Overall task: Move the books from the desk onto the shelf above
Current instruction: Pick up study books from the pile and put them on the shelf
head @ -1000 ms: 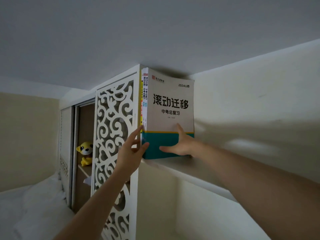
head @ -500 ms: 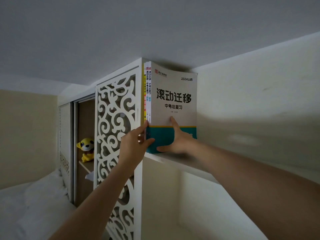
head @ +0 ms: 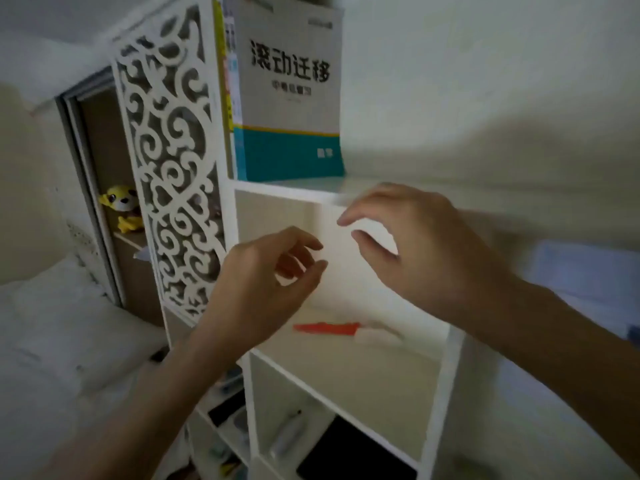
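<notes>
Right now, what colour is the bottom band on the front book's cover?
Teal, under a thin yellow stripe, on the front book; head view.

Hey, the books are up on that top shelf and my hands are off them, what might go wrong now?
1. The books stand upright against the lattice panel with nothing propping their right side, so they may tip over.
2. The left hand and right hand, both empty, hang near the orange-handled tool and might knock it.

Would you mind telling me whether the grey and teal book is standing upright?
Upright: the grey and teal book stands on the top shelf, neither hand touching it.
</notes>
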`<state>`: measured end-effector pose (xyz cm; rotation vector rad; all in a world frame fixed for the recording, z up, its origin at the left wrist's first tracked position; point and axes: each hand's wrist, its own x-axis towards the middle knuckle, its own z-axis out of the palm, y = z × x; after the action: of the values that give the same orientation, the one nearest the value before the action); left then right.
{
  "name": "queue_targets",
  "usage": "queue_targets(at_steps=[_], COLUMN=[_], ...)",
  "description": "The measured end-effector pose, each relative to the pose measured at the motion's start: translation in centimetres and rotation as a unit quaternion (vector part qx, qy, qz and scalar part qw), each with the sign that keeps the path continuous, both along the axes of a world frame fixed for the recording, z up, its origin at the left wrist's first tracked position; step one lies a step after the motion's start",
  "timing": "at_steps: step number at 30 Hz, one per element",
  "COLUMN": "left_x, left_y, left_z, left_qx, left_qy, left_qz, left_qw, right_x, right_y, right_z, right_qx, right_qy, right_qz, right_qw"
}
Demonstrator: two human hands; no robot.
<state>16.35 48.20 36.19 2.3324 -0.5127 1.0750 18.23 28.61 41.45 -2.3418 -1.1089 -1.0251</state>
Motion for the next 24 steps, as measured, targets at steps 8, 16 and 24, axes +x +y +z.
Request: queue_targets(at_steps=[8,16,24], left_x=[-4.8,-3.5,-3.0], left_y=[-18.7,-34.1,-34.5], left_z=[-16.7,-31.8,-40.4], left_qx=[0.188,0.127,-0.066], left_qy=[0.316,0.635,0.746], left_qz=[-0.257,-0.252,-0.183], left_qw=[0.894,0.719,0.637], right_x=[-12.5,-21.0,-22.6], right_y=[-25.7,-38.2,-35.6], right_z=[-25.7,-38.4,-45.3], right_qx=[0.015,0.091,0.297], right_qy=[0.322,0.525,0.599], right_qz=[-0.281,-0.437,-0.406], right_qw=[0.904,0.725,0.622])
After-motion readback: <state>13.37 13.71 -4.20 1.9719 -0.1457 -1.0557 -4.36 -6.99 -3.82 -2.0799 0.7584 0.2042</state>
